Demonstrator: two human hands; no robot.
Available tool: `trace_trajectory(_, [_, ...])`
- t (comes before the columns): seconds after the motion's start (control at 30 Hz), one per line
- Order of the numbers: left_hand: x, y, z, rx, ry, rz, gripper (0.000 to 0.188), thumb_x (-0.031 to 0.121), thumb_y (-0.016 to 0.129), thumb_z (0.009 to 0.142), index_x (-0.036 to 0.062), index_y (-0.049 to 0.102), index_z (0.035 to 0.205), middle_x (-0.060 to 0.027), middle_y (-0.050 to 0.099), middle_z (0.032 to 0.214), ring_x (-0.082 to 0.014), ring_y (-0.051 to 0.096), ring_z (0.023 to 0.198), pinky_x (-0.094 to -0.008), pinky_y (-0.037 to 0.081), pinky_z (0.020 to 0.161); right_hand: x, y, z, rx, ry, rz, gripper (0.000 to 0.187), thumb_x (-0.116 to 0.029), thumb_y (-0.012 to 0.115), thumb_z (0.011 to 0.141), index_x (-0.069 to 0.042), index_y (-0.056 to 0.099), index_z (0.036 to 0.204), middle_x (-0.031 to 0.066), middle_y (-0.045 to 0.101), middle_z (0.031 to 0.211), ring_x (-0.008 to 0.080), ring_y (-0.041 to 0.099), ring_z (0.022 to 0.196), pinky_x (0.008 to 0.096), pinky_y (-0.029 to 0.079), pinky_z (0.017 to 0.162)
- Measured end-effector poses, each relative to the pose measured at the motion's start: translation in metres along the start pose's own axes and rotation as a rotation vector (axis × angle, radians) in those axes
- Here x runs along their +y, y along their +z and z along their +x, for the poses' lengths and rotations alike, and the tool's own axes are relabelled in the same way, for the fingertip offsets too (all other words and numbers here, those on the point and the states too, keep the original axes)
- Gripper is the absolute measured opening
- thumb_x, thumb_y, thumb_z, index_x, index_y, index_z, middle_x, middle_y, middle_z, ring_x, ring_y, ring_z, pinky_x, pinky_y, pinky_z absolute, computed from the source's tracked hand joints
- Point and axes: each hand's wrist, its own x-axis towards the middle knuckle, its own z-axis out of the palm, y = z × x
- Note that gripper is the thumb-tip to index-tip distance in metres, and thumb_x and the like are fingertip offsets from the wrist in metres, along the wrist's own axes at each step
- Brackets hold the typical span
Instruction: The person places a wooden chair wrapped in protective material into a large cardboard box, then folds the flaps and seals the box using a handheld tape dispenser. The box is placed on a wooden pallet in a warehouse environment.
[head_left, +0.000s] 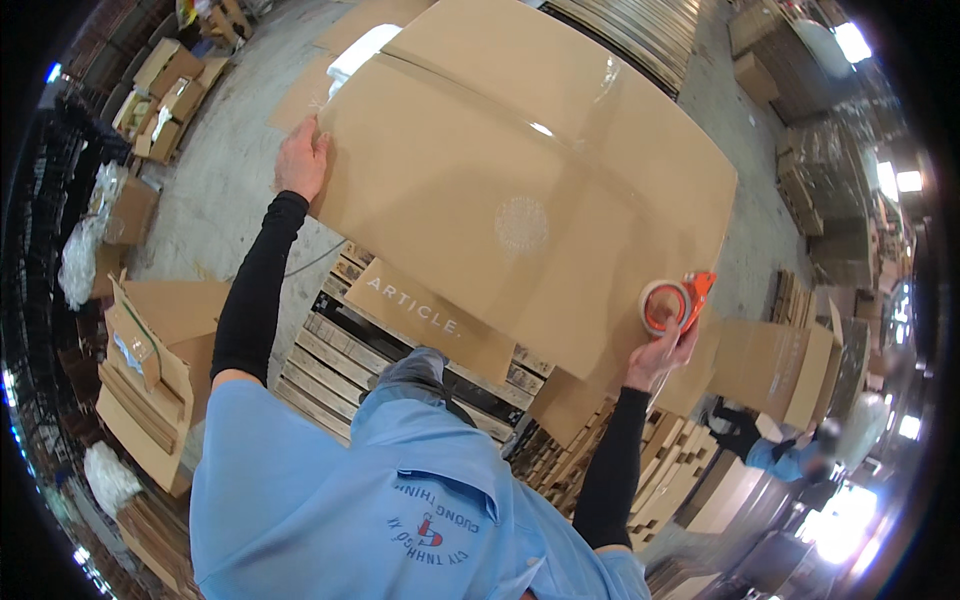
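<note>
A large brown cardboard box [430,200] fills the middle of the head view, its top flaps lying nearly shut. Clear tape [606,80] shows at the far end of the seam between them. My left hand [303,160] rests at the box's left edge, fingers stretched along the cardboard. Over the near right corner, my right hand [664,352] grips an orange tape dispenser [697,296] that carries a roll of tape. White padding [362,55] pokes out at the far left side of the box.
Wooden pallets [320,365] lie under and in front of the box. A roller conveyor [650,30] runs beyond it. An open carton [150,385] stands at left, another carton [765,365] at right. A co-worker [775,450] is at the lower right.
</note>
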Motion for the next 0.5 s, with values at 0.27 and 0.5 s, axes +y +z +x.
trace_trajectory(0.27, [-0.021, 0.019, 0.019, 0.027, 0.025, -0.039, 0.046, 0.031, 0.068, 0.093, 0.0082, 0.058, 0.132, -0.0179, 0.065, 0.129, -0.0406, 0.063, 0.115, -0.0506, 0.051, 0.097, 0.002, 0.0, -0.007, 0.009, 0.005, 0.183, 0.048, -0.003, 0.06, 0.09, 0.005, 0.058, 0.137, 0.0116, 0.069, 0.119, 0.0195, 0.066, 0.104, 0.0329, 0.052, 0.093])
trace_trajectory(0.5, [0.001, 0.006, 0.013, -0.001, -0.058, -0.163, 0.044, 0.032, 0.072, 0.089, 0.0101, 0.062, 0.125, -0.0169, 0.066, 0.127, -0.041, 0.065, 0.111, -0.0501, 0.053, 0.094, -0.018, -0.049, -0.096, 0.083, 0.308, 0.472, 0.037, -0.007, 0.063, 0.089, -0.003, 0.065, 0.125, 0.007, 0.067, 0.118, 0.0209, 0.065, 0.108, 0.0369, 0.054, 0.092])
